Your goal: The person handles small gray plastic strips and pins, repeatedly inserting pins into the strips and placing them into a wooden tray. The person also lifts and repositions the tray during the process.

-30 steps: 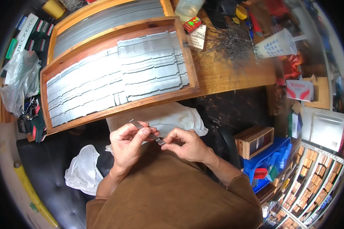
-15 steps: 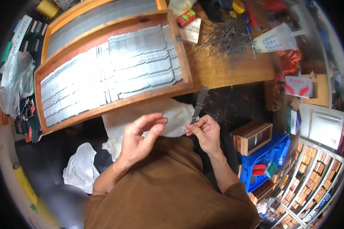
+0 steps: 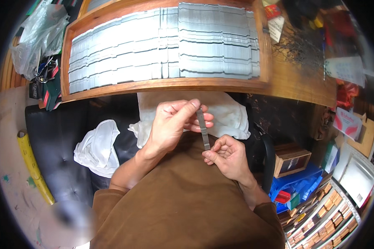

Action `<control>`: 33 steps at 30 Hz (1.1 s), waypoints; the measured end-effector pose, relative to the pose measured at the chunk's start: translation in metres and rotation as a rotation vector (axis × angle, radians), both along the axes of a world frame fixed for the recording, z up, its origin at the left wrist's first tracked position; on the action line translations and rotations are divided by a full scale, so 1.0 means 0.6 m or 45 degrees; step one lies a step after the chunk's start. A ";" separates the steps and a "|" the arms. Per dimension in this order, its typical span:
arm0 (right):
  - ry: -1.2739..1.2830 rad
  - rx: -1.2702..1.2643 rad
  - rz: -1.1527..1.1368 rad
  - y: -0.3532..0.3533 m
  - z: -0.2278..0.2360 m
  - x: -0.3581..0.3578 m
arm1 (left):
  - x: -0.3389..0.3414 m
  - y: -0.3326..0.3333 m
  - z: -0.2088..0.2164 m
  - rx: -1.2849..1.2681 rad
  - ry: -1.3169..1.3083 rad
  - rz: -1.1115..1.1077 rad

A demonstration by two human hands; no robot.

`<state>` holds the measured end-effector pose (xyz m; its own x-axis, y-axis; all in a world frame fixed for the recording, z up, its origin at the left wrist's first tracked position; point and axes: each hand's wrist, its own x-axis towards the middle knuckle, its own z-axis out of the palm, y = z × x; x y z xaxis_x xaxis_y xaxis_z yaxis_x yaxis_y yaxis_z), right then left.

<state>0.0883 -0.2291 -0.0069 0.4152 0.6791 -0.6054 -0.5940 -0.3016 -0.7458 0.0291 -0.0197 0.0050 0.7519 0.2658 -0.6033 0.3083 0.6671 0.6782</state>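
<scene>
A narrow grey metal strip (image 3: 203, 129) with several steps along its edges stands tilted between my two hands. My left hand (image 3: 170, 126) has its upper end between thumb and fingers. The lower end is pinched by the thumb and fingertips of my right hand (image 3: 228, 158). Whether it is one piece or several thin ones together, I cannot tell. Just beyond my hands is a wooden tray (image 3: 166, 85), filled with rows of shiny flat metal pieces (image 3: 214, 45). A whitish cloth (image 3: 230, 116) lies under and behind the strip, between my lap and the tray.
Left are a crumpled white cloth (image 3: 97, 147) on a black seat (image 3: 58, 137), a yellow tube (image 3: 36, 166) and a clear plastic bag (image 3: 39, 37). Right are a small wooden box (image 3: 293, 159), a blue crate (image 3: 297, 182) and a plastic cup (image 3: 345, 70). Dark wiry pieces (image 3: 299, 50) lie on the wooden bench.
My left hand, earlier apart and empty, has moved right and closed on the strip's upper end. The strip, earlier pointing up from my right hand, has come nearer to me. The view has shifted.
</scene>
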 end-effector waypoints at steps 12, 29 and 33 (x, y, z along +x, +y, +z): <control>0.000 0.052 -0.070 0.017 0.001 -0.013 | -0.001 0.001 -0.009 -0.065 0.056 -0.235; -0.188 0.131 0.004 0.128 0.013 0.085 | -0.031 0.010 0.004 0.052 -0.066 -0.366; -0.051 0.189 -0.028 0.139 0.006 0.075 | -0.039 -0.004 -0.002 0.234 -0.130 -0.316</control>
